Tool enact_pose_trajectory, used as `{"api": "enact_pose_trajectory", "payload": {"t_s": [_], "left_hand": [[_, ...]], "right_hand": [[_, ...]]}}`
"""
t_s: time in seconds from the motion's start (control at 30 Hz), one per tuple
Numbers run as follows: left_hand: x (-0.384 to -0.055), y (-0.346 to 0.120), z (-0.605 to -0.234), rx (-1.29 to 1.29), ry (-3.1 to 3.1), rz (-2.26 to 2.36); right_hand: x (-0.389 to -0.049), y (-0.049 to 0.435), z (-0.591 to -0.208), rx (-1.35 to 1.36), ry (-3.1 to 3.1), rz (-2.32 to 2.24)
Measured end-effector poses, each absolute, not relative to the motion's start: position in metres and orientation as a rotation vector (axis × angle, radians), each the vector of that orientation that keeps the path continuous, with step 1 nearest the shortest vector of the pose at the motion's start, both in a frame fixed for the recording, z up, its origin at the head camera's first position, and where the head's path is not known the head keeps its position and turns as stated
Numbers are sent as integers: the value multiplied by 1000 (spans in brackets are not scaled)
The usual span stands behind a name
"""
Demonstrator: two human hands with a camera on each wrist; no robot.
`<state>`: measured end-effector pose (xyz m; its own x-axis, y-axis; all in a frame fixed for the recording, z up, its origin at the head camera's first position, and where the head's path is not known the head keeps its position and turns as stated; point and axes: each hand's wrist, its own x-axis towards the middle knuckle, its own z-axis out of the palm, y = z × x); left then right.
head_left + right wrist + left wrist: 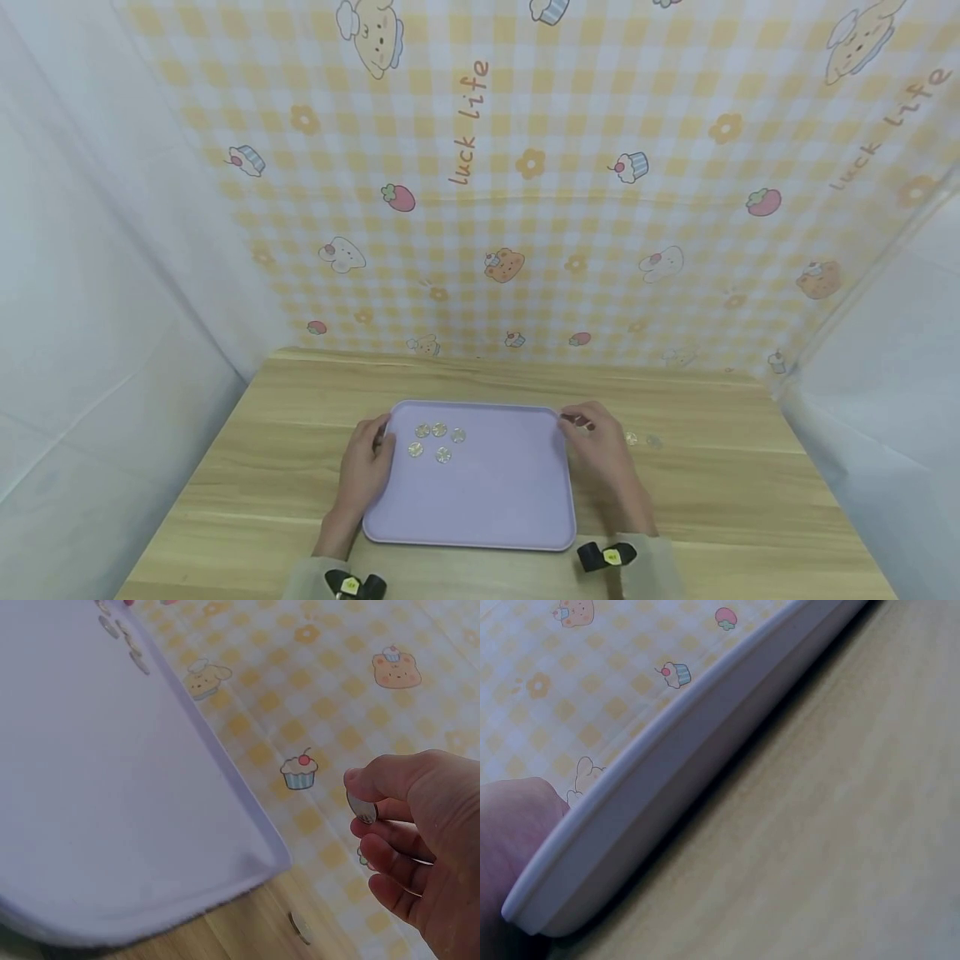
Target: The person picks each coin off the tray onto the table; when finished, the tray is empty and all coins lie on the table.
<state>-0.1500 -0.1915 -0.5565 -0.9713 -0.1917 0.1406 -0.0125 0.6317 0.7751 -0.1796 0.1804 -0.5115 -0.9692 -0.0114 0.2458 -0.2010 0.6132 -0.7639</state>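
Observation:
A pale purple tray [487, 492] lies on the wooden table, with several coins [439, 430] grouped in its upper left part. My left hand [365, 469] grips the tray's left side, thumb at the rim; the left wrist view shows part of that hand [514, 832] beside the tray's outer wall [660, 757]. Near the tray's upper right corner, my right hand [598, 442] pinches a single coin [362, 807] between thumb and forefinger. In the right wrist view, the other fingers [390, 859] curl below it and the coin hangs apart from the tray.
Two more coins, one of them pale [632, 437], lie on the table [720, 475] right of my right hand. Behind rises a yellow checked cloth [525, 208] with cartoon prints. White sheets [97, 333] close in both sides. Black straps with yellow labels [612, 556] sit at my sleeves.

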Motion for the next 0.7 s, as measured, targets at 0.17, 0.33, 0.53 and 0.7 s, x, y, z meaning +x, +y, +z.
{"api": "enact_pose_trajectory", "payload": {"t_s": [0.17,0.33,0.53,0.7], "left_hand": [[-150,-192,-556,170,-2644,-1268],[-150,-192,-556,169,-2642,-1265],[-151,-191,-556,170,-2642,-1269],[-151,-191,-557,170,-2639,-1269]], "right_hand": [[-178,192,-509,172,-2590,1276],[-179,203,-511,130,-2604,1267],[-179,214,-510,67,-2618,1256],[-178,224,-507,37,-2597,1259]]}}
